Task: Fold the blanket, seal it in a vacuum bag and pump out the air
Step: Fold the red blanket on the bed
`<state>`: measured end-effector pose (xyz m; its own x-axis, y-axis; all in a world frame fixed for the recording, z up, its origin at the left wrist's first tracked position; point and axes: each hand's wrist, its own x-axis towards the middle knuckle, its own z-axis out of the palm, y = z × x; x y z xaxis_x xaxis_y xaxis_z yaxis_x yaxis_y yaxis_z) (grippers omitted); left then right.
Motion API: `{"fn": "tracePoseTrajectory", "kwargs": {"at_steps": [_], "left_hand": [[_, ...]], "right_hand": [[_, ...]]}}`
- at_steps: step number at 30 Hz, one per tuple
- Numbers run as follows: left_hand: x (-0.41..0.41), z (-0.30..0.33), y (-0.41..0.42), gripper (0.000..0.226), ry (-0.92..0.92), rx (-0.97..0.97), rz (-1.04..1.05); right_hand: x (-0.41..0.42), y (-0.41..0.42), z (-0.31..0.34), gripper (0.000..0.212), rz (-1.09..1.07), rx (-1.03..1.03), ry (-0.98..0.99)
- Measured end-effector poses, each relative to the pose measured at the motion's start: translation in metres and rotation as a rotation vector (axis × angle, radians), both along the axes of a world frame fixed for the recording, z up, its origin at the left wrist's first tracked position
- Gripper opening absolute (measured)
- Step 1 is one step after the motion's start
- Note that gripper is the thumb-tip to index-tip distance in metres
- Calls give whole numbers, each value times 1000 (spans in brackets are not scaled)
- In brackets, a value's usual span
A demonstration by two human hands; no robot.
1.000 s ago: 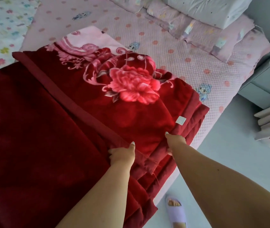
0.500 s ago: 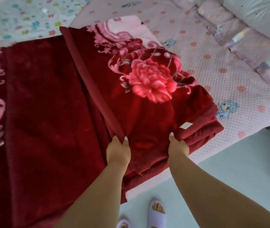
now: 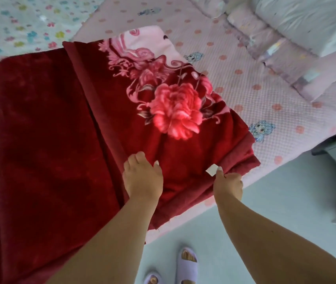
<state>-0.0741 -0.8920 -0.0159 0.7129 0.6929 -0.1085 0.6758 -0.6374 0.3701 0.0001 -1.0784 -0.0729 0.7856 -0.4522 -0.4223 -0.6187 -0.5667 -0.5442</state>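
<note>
Standing at the edge of a bed (image 3: 245, 95), a person works the near corner of a thick red blanket (image 3: 60, 140) that is partly folded, its doubled section lying straight ahead of the hands and the rest spreading away to the left. The left hand (image 3: 142, 179) rests on the plush top layer beside a raised fold ridge, fingers loosely bent; whether it grips the cloth cannot be told. The right hand (image 3: 227, 182) pinches the stacked edge at the front corner, thumb beside a small white tag (image 3: 212, 169). The folded section's long axis runs from that corner away toward the far left, along the ridge, so the next fold looks likely to carry cloth across it; the right hand sits nearer the free corner. The pile appears deep, soft and heavy, printed with a large pink rose (image 3: 176, 111). Beneath lies a pale pink dotted, waffle-textured sheet; pillows (image 3: 306, 23) are banked at the head. No vacuum bag is visible.
</note>
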Motion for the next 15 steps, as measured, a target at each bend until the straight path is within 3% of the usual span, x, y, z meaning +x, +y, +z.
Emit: {"fn": "tracePoseTrajectory", "kwargs": {"at_steps": [5, 10, 15], "left_hand": [[41, 5, -41, 33, -103, -174, -335], [99, -3, -94, 29, -122, -210, -600], [167, -27, -153, 38, -49, -197, -700]], "right_hand": [[57, -53, 20, 25, 47, 2, -24], [115, -103, 24, 24, 5, 99, 53], [177, -137, -8, 30, 72, 264, 79]]}}
